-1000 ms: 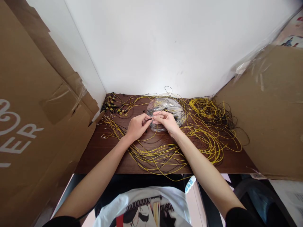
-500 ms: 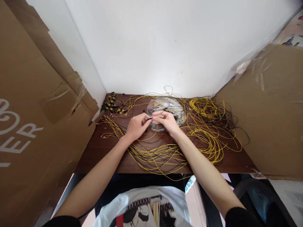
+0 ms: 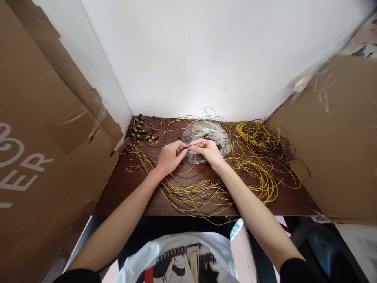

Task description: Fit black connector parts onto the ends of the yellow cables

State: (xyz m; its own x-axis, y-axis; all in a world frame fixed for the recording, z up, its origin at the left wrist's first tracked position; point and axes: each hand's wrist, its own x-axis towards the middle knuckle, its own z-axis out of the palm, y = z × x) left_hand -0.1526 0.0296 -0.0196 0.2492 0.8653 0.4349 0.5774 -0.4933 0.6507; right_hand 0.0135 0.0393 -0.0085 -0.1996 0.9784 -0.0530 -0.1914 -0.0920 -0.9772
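Note:
My left hand [image 3: 171, 156] pinches a small black cylindrical piece [image 3: 185, 147] between thumb and fingertips; its exact kind is too small to tell. Close beside it, my right hand [image 3: 207, 151] is closed in a pinch on a thin dark wire [image 3: 195, 144] that runs toward the black piece. The fingertips of both hands almost meet. Behind and under the right hand lies a clear plastic bag [image 3: 206, 129] with small dark parts in it. Yellow and black wires [image 3: 194, 196] spread over the brown tabletop [image 3: 120, 196] below the hands.
Black connectors with yellow tags [image 3: 143, 131] lie at the back left. A tangled yellow wire bundle [image 3: 253, 133] sits at the back right. Cardboard panels [image 3: 59, 129] stand on both sides, a white wall [image 3: 206, 59] behind. A printed white bag [image 3: 176, 251] is below the table's front edge.
Both hands stay nearly in place. The right fingers have shifted slightly, and the dark wire between the hands shows more clearly.

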